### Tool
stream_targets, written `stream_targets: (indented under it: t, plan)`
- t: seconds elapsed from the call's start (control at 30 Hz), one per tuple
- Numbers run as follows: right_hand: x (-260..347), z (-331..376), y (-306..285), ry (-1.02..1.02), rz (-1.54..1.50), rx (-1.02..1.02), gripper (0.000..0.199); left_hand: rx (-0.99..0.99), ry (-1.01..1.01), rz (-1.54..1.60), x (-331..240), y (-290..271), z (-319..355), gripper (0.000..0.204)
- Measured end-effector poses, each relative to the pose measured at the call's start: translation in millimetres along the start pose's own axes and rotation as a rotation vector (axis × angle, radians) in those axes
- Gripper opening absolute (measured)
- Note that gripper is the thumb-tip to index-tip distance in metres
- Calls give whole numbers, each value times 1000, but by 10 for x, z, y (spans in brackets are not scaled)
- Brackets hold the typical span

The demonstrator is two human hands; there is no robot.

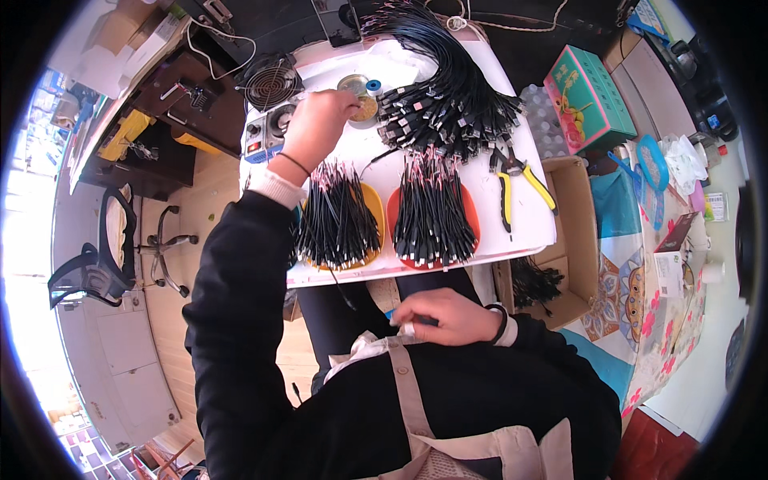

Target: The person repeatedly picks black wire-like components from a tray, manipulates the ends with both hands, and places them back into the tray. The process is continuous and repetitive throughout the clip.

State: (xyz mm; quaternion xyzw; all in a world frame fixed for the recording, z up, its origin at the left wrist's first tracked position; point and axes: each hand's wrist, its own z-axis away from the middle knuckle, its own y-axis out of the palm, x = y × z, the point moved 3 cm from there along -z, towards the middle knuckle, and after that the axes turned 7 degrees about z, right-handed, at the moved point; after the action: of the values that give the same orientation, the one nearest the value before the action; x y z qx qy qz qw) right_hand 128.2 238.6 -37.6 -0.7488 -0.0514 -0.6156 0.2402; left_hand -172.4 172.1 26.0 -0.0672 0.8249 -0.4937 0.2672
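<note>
My left hand (318, 122) reaches over the white table (448, 270), its fingers closed at a small round tin (366, 110) with yellowish stuff inside. What those fingers hold, if anything, is hidden. Low over my lap rests my right hand (452, 317), fingers loosely bent and thumb apart, with nothing visible in it. Close to the left wrist, a yellow tray (373, 210) carries many short black cables (340, 224) with pinkish wire ends. More such cables (434, 212) fill a red-orange tray (473, 220) beside it. One black cable (342, 290) hangs over the table's near edge.
A large bundle of black cables with metal plugs (456, 112) covers the far right of the table. Yellow-handled pliers (512, 186) lie below it. A blue control box (258, 141) and a fan (272, 82) stand left. An open cardboard box (572, 232) stands right.
</note>
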Motion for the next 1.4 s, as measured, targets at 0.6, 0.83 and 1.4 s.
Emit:
stream_targets:
  t: [0.6,0.83,1.4]
  plan:
    - [-263,-18,-199,-87,9,58,17,217,-42,-354,665,867,-343,12]
    - [-236,4,-193,-26,17,79,16,161,-95,-273,620,730,-301,11]
    - [-26,-111,60,-43,90,132,14,-47,-227,-288,1182,-388,581,7]
